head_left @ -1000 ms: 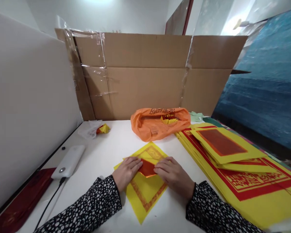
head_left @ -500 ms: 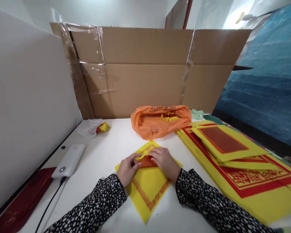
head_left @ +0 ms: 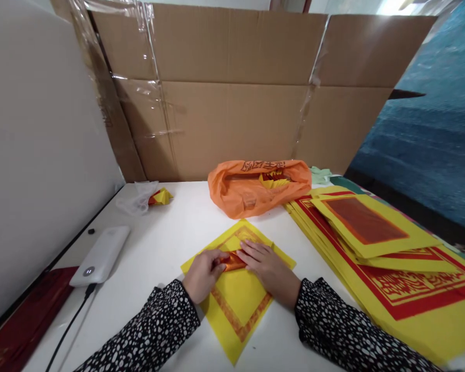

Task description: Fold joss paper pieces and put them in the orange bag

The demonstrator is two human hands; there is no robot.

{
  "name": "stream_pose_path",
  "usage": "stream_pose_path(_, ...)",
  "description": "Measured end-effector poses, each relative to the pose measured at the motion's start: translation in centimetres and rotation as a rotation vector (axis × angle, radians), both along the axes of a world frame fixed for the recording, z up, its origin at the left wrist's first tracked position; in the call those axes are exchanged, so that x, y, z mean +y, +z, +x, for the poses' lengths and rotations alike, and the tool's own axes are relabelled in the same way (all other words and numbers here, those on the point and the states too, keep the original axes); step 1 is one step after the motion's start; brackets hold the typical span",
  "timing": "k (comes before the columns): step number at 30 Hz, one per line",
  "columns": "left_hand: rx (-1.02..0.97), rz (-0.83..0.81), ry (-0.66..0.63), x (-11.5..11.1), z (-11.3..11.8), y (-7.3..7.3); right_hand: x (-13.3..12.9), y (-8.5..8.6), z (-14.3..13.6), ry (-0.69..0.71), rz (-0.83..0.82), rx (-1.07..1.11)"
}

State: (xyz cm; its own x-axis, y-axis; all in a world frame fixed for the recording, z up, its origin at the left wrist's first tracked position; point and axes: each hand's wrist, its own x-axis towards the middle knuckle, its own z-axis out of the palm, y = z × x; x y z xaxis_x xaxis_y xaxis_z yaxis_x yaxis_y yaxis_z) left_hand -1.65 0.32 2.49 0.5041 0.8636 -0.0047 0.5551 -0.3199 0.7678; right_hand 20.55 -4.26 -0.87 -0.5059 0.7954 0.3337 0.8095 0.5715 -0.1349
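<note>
A yellow paper sheet [head_left: 240, 305] with an orange printed border lies turned like a diamond in front of me. Across its middle rests a narrow folded strip of shiny orange paper [head_left: 232, 261]. My left hand [head_left: 203, 274] pinches the left end of this strip between thumb and fingers. On the strip's right end my right hand [head_left: 273, 269] lies with fingers stretched out, pressing it against the sheet. The underside of the strip is hidden.
Behind the sheet sits an orange plastic bag [head_left: 236, 196] holding folded yellow and red paper. Stacked yellow and red printed papers [head_left: 372, 227] lie at the right. A white power bank [head_left: 101, 257] with a black cable is at the left, near a folded paper piece [head_left: 161, 196]. Cardboard [head_left: 232, 124] stands behind.
The orange paper has become a narrower strip, and my right hand's fingers now lie flatter on it. The camera view has tilted downward.
</note>
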Motion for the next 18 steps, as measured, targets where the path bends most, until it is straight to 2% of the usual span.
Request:
stream_pose_path(5,0.027,0.025,0.000,0.0,0.1,0.0,-0.2,-0.3,-0.1,0.000,-0.020,-0.014)
stream_pose_path(12,0.032,0.078,-0.036,0.0,0.3,0.4,-0.9,-0.6,-0.9,-0.083,-0.052,-0.059)
stream_pose_path(18,0.038,0.078,-0.025,0.0,0.3,0.1,-1.2,-0.6,-1.3,-0.123,-0.071,-0.076)
